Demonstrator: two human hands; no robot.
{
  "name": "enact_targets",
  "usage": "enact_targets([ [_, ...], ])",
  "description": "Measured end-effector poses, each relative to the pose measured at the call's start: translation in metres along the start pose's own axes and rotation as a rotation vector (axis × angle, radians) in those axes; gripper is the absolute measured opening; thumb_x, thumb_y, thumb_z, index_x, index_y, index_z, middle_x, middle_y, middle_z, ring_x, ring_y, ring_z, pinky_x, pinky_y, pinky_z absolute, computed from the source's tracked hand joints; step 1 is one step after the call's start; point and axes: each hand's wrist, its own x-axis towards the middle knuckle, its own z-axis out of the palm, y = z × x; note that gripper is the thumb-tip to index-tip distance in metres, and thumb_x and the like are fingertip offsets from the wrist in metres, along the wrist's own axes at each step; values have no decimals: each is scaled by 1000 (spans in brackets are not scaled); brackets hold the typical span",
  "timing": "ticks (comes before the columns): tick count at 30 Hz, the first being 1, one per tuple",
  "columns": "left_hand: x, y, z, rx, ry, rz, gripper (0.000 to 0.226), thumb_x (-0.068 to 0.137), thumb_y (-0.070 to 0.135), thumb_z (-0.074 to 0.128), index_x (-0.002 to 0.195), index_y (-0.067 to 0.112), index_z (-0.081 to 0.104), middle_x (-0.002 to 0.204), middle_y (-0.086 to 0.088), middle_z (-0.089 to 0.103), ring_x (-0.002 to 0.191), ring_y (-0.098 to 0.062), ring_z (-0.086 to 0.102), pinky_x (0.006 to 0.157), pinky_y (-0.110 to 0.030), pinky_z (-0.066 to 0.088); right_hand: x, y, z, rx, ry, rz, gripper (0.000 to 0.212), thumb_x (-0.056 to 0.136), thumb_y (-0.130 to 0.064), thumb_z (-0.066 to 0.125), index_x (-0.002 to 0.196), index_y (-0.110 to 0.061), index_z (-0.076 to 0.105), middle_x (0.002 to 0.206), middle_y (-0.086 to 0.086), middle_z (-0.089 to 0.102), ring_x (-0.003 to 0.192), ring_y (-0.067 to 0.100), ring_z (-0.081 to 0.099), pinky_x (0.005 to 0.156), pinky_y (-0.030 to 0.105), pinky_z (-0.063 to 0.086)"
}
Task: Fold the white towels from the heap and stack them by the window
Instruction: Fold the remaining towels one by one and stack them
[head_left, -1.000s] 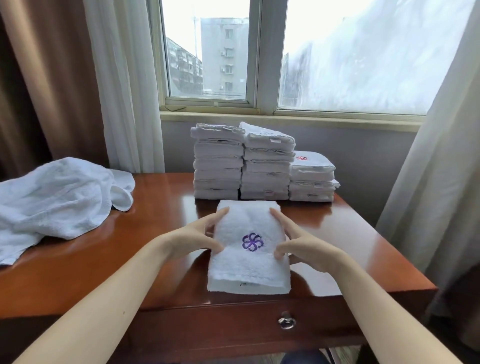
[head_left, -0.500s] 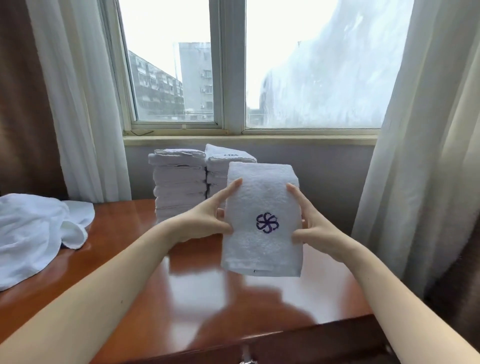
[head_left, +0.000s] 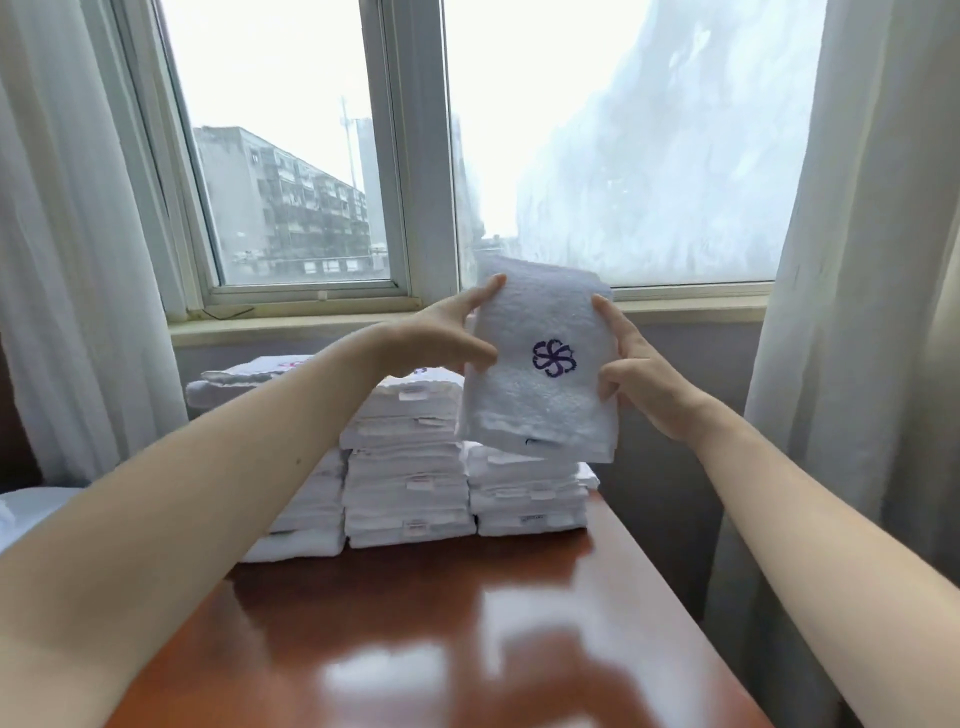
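A folded white towel (head_left: 540, 405) with a purple flower emblem hangs in the air between both hands. My left hand (head_left: 441, 338) pinches its left edge, thumb on the front. My right hand (head_left: 634, 374) pinches its right edge. The towel hovers just above the lowest, rightmost stack of folded towels (head_left: 524, 499). Two taller stacks stand to the left: the middle stack (head_left: 405, 467) and the left stack (head_left: 306, 525), partly hidden behind my left forearm. A sliver of the unfolded heap (head_left: 21, 514) shows at the left edge.
The stacks stand at the back of a glossy brown wooden table (head_left: 415, 639), under the window sill (head_left: 311, 325). White curtains (head_left: 852, 312) hang on both sides; the right curtain falls close to the table's right edge.
Both hands lifted the folded towel off the table and carried it forward and up, over the rightmost stack. The view moved closer to the stacks.
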Motion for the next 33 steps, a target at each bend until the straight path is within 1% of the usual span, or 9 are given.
enact_targets([
  [3,40,1,-7,37,-12,-41,98,85,-9,61,157,32,10,148,-3,33,115,-33,62,95,-51,53,36,16,-4,7,15,82,101,71,15,43,146,-51,28,125,6,52,77,16,49,46,19,39],
  [9,94,-25,-8,126,-2,-145,95,85,-3,61,156,36,13,137,-4,45,111,-26,64,84,-35,59,82,51,6,23,24,214,99,71,12,41,143,-54,30,121,5,52,86,18,51,55,26,41],
  [13,111,-49,-4,137,55,-209,95,82,-4,59,156,37,16,126,-11,53,83,-22,60,79,-33,53,101,69,15,-36,9,245,94,73,12,39,148,-43,31,104,2,50,71,14,46,48,22,36],
  [17,117,-64,9,719,-87,-302,78,83,15,68,152,29,35,146,-4,36,124,-22,48,101,-32,42,108,84,27,-197,-58,278,70,86,12,34,150,-13,37,108,6,58,69,11,45,45,10,35],
  [20,115,-67,24,973,-228,-314,50,85,19,65,134,27,59,132,1,57,111,-20,53,97,-29,40,110,89,31,-269,-63,294,59,90,9,32,147,-5,40,82,3,53,57,8,37,37,8,28],
  [23,111,-69,32,1199,-259,-218,14,88,12,52,91,21,62,93,1,62,96,-25,52,118,-49,18,111,90,32,-245,-25,323,58,89,8,35,145,-4,45,80,-1,51,57,7,38,37,8,27],
  [26,106,-68,43,1420,-293,-217,20,94,7,40,87,18,55,80,2,55,95,-26,52,117,-63,1,105,88,37,-222,1,339,59,89,6,39,147,-4,42,122,8,62,85,11,59,66,9,42],
  [29,94,-63,55,1614,-290,-209,23,91,0,38,95,14,56,71,3,51,98,-25,59,116,-65,-6,96,81,43,-273,-7,336,55,93,2,38,148,-1,39,151,11,43,133,24,47,111,29,34],
  [33,72,-56,56,1546,-74,-98,38,89,-1,36,106,18,64,84,3,60,100,-22,63,116,-57,-15,79,66,43,-387,-32,306,52,92,-7,43,144,-1,44,136,6,53,125,23,49,105,32,36],
])
